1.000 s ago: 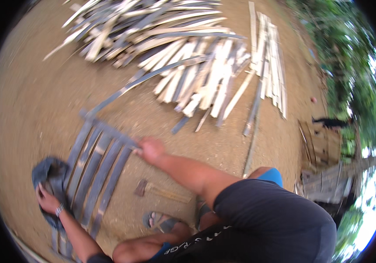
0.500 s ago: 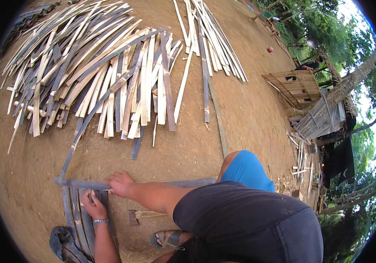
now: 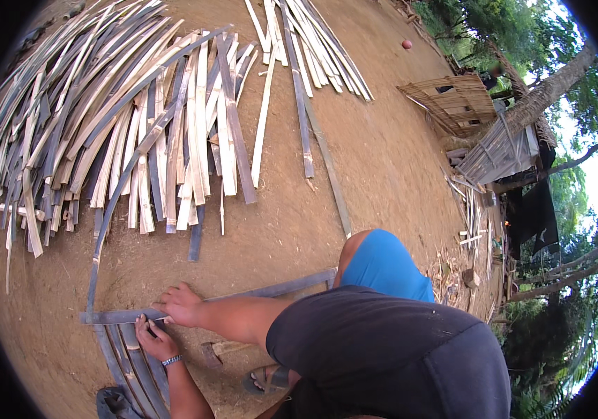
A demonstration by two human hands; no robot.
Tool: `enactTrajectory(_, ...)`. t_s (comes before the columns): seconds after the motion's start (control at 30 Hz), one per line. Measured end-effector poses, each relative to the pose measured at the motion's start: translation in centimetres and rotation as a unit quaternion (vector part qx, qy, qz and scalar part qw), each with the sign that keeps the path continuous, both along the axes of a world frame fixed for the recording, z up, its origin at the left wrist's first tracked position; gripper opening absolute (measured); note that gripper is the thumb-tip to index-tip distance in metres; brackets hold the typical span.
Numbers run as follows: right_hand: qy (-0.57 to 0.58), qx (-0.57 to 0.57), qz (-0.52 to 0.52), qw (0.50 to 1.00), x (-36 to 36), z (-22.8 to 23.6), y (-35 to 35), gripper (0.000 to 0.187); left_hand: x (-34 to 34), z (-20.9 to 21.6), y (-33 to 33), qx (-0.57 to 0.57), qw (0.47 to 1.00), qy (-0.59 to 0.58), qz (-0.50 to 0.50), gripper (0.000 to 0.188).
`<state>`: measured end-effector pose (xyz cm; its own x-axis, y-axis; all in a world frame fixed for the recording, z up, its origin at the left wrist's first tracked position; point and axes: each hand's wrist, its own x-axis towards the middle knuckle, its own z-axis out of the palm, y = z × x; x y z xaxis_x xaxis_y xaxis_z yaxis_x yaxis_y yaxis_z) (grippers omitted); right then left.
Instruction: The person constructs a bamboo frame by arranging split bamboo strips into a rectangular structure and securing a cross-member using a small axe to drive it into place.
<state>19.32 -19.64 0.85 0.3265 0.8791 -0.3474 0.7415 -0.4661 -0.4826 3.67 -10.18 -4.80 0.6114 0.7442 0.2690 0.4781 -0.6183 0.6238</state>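
On gritty earth [image 3: 278,234], the right hand [image 3: 179,306] spreads over a flat dark strip [image 3: 115,317], left hand [image 3: 157,341] curled, its grip unclear.

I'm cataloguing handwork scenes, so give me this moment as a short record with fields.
Left hand: at the near edge of the crosswise dark strip, grip unclear
Right hand: over the same strip
Slats: dark, side by side, ends meeting the strip
Axe: on the ground, right of the slats
Pile: pale and dark strips, beyond the hands
Ball: reddish, far off
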Motion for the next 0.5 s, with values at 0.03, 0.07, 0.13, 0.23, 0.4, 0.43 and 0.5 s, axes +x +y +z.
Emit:
enactTrajectory(0.03,0.002,-0.006,0.000,1.000,-0.1,-0.1,-0.1,0.065,0.0,0.1,-0.1,0.003,1.000,0.003,0.002,0.013)
enactTrajectory(0.07,-0.003,-0.003,0.000,1.000,-0.2,-0.1,-0.4,0.065,-0.1,0.0,-0.3,0.011,1.000,0.001,-0.002,0.013)
enactTrajectory(0.13,-0.017,0.011,-0.001,1.000,0.0,0.2,-0.6,0.063,0.2,-0.2,-0.3,0.033,0.999,-0.008,-0.010,0.013)
enactTrajectory(0.23,-0.013,0.084,0.011,0.996,1.2,-0.5,-2.6,0.057,0.8,-0.4,-1.0,0.034,0.999,-0.005,-0.007,0.015)
enactTrajectory(0.4,-0.063,-0.001,0.079,0.995,2.8,0.5,-2.5,0.048,-1.0,-0.4,1.2,0.004,0.999,0.022,0.023,0.019)
enactTrajectory(0.43,-0.063,-0.014,0.066,0.996,2.8,0.0,-3.1,0.046,-0.5,0.0,0.2,-0.032,0.997,0.012,0.064,0.020)
enactTrajectory(0.5,-0.040,-0.028,0.062,0.997,3.3,0.1,-3.1,0.042,1.4,3.2,0.0,-0.103,0.989,0.052,0.092,0.026)
